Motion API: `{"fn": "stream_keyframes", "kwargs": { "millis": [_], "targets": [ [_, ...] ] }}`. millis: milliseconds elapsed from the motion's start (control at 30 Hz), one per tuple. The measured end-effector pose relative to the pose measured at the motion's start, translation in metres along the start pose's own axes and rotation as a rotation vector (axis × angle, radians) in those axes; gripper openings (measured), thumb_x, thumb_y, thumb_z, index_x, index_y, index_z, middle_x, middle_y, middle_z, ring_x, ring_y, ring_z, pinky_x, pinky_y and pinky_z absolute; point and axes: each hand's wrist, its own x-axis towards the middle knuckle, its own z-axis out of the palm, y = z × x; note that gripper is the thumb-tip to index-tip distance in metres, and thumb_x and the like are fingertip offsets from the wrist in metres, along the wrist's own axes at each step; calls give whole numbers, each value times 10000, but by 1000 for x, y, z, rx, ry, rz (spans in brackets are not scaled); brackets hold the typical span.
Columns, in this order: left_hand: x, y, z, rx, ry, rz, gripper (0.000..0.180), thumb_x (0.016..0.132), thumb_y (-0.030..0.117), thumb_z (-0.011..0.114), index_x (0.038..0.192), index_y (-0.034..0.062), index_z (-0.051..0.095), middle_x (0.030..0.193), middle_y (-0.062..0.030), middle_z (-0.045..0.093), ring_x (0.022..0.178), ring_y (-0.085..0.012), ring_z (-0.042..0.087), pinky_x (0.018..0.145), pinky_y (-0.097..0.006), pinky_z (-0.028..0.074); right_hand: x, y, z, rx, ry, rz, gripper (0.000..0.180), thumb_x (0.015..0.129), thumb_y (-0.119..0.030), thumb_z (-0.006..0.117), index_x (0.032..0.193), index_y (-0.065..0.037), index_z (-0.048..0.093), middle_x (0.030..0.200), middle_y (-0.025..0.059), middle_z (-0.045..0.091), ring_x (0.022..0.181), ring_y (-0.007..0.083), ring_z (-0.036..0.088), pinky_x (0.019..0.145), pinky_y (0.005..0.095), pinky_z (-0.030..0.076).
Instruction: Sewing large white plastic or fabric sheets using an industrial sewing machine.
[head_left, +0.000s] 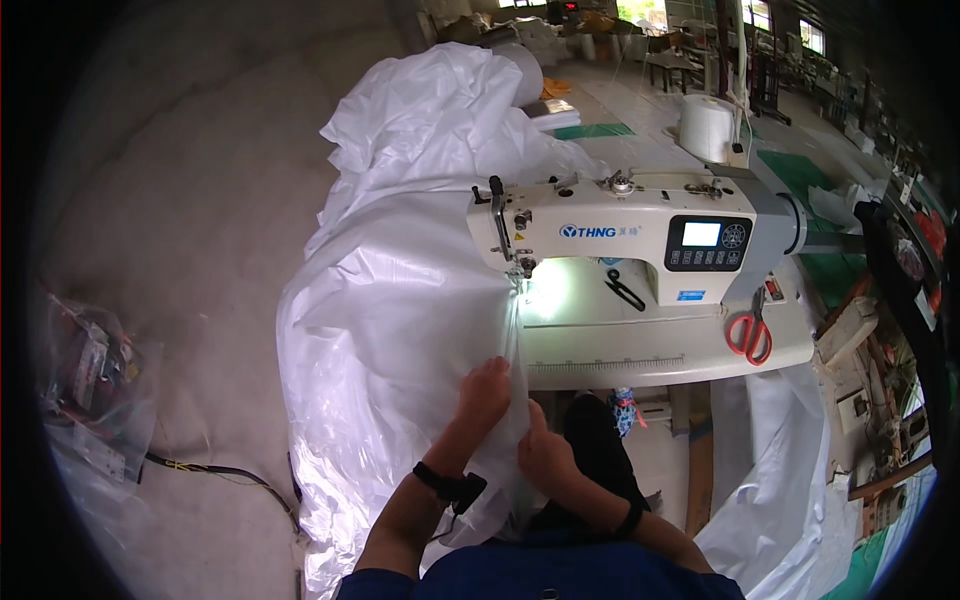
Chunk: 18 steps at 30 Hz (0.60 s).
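**White sheeting held at the sewing machine**

A large white plastic sheet is draped left of the sewing machine, its folded edge running below the needle. That edge is pinched by the left hand and right hand, each grip pressed together on it, apparently. Red-handled scissors lie on the worktop right of the machine; black snips rest under its arm.
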Motion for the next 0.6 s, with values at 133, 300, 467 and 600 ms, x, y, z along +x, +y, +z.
{"fn": "stream_keyframes", "kwargs": {
  "millis": [133,300,467,600],
  "targets": [
    [8,23,-16,-47,-55,-99,120,831,153,533,889,48,531,868,-140,582,749,-359,583,673,-468,469,-2,-2,-6,-125,3,-56,560,831,-131,458,1331,32,265,638,229,592,572,398,593,576,484,479],
    [6,27,-14,32,163,-54,129,824,166,565,831,40,539,855,-139,592,722,-357,587,631,-443,478,-5,-5,-14,-172,-25,-86,574,827,-176,458,1331,43,292,637,187,610,562,369,603,575,477,477],
    [-2,14,13,-446,80,-214,122,817,123,547,773,14,581,768,-156,613,653,-355,584,601,-431,468,-6,-11,-18,-275,28,-227,473,827,-164,486,1249,42,430,586,152,586,534,320,605,521,427,479],
    [-1,11,12,-916,-102,-441,149,841,149,571,876,14,623,645,-51,580,531,-141,516,503,-276,418,-6,-8,-21,-412,-12,-274,487,823,-163,485,1258,47,420,581,140,584,530,311,607,509,414,481]
  ]
}}
